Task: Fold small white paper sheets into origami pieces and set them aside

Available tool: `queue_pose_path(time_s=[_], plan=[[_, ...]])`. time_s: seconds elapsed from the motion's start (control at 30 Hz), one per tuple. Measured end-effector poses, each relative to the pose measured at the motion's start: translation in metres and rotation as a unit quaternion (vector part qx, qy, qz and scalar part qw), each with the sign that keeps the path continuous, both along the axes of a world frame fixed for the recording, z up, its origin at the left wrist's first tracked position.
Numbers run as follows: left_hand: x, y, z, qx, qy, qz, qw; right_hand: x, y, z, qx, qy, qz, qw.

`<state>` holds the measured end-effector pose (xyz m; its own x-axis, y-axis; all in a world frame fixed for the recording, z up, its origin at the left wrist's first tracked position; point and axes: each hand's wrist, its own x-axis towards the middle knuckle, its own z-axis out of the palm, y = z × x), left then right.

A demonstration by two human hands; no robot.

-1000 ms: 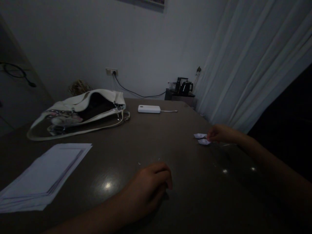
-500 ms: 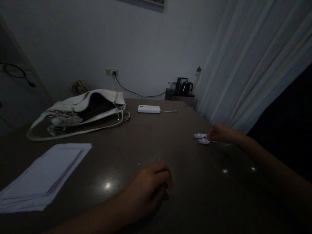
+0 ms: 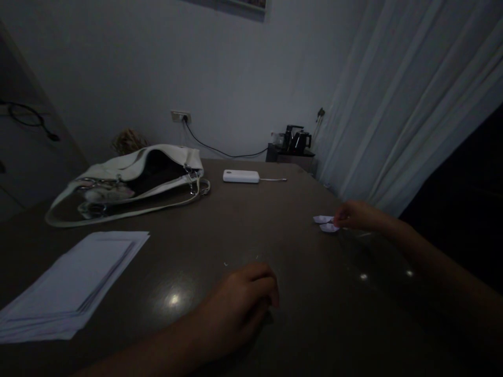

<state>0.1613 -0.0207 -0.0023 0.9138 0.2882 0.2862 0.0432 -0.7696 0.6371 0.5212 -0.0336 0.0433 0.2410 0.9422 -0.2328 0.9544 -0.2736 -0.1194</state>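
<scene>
My left hand (image 3: pixel 245 301) rests on the brown table (image 3: pixel 271 225) near its front, fingers curled in. Nothing shows in it, though the palm side is turned away. Farther off at the right edge, my right hand (image 3: pixel 351 214) pinches with thumb and fingers at the end of small folded white papers. One folded paper (image 3: pixel 323 219) lies behind the other folded paper (image 3: pixel 329 228), both pointed and boat-like. The fingers cover their right ends.
A stack of white paper (image 3: pixel 74 277) lies at the left. Behind it sits a white handbag (image 3: pixel 173 157), its mouth open and strap looped forward. A white power bank (image 3: pixel 240 176) with a short cable is at the back. A black kettle (image 3: pixel 301 141) stands beyond the table, near a white curtain (image 3: pixel 377 104).
Both hands and the folded papers stay in nearly the same places. The whole view has shifted very slightly.
</scene>
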Motion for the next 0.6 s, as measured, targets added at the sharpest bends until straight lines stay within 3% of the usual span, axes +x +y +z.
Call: queue_pose_path(time_s=[0.2, 0.3, 0.37, 0.5, 0.6], plan=[[-0.001, 0.001, 0.003, 0.051, -0.001, -0.005, 0.999, -0.004, -0.006, 0.013, 0.042, -0.011, -0.029, 0.999], [-0.003, -0.007, 0.000, 0.170, -0.023, -0.047, 0.984, -0.022, -0.009, 0.017, 0.134, -0.039, -0.004, 0.990], [-0.004, -0.013, -0.003, 0.274, -0.051, -0.096, 0.956, -0.048, -0.010, 0.016, 0.150, -0.015, 0.008, 0.988], [-0.004, -0.017, -0.008, 0.319, -0.107, -0.142, 0.931, -0.131, -0.010, 0.008, 0.218, 0.043, 0.196, 0.955], [0.002, -0.011, -0.009, 0.354, -0.061, -0.190, 0.914, -0.202, -0.001, 0.002, 0.219, 0.079, 0.345, 0.909]])
